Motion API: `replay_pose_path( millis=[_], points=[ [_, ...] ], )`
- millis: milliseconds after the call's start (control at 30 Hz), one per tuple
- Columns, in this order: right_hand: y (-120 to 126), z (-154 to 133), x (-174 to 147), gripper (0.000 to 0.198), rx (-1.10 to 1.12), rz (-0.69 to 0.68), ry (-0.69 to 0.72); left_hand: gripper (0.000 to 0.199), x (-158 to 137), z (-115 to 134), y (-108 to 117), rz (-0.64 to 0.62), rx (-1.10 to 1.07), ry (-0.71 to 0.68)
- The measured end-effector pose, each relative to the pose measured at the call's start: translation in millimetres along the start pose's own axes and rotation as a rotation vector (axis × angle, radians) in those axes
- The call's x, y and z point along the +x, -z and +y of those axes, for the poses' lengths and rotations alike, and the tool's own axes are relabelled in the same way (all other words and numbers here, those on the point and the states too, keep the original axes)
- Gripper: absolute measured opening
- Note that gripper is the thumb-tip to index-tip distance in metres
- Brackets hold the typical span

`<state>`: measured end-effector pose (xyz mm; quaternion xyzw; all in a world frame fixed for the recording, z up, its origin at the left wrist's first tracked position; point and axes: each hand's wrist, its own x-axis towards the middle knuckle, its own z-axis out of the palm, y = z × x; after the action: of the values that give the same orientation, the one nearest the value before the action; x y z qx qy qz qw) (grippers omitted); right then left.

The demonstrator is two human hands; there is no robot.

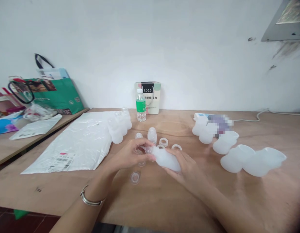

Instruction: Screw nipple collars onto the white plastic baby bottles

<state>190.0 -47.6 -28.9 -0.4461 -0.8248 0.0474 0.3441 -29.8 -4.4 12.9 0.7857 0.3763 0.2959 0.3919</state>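
Note:
My right hand (186, 165) is wrapped round a frosted white baby bottle (166, 159), which lies tilted with its neck to the left. At that neck, the fingers of my left hand (137, 152) pinch a soft clear nipple (147, 149). Just beyond my hands stand clear domed caps (152, 134), partly hidden by the left fingers. White rings (163, 141) lie beside them on the table. A flat clear round piece (135, 177) rests nearer to me. To the left, several frosted bottles with clear domed tops (117, 129) stand in a row.
Several open frosted bottle bodies (263, 161) stand along the right. A white plastic mailer (74, 142) covers the table's left part. A water bottle (141, 106) and a paper bag (154, 97) stand at the wall. A green bag (60, 97) sits at far left; a cable (249, 120) runs right.

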Motion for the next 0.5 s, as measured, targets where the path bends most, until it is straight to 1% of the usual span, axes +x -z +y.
replay_pose_path(
  millis=[100,233,333,400,433,500],
  points=[
    [5.3,-2.2,2.8,0.039,0.144,-0.046,-0.105,0.034,0.2,1.4,0.4,0.0,-0.036,-0.033],
    [12.2,-6.4,6.9,0.037,0.432,-0.152,-0.252,0.033,1.1,2.9,-0.1,0.007,-0.078,-0.008],
    [13.4,-7.4,7.6,0.034,0.56,-0.218,-0.321,0.037,1.7,1.6,-0.7,-0.015,-0.125,0.005],
    [11.3,-6.7,6.2,0.035,0.519,-0.204,-0.305,0.035,2.1,-0.3,-1.9,0.0,-0.132,0.04],
    [9.6,-5.9,5.1,0.037,0.445,-0.173,-0.271,0.033,2.4,-1.3,-2.9,0.014,-0.123,0.066],
    [5.5,-3.8,2.3,0.04,0.232,-0.081,-0.158,0.031,3.2,-2.9,-5.4,0.02,-0.108,0.134]
  ],
)
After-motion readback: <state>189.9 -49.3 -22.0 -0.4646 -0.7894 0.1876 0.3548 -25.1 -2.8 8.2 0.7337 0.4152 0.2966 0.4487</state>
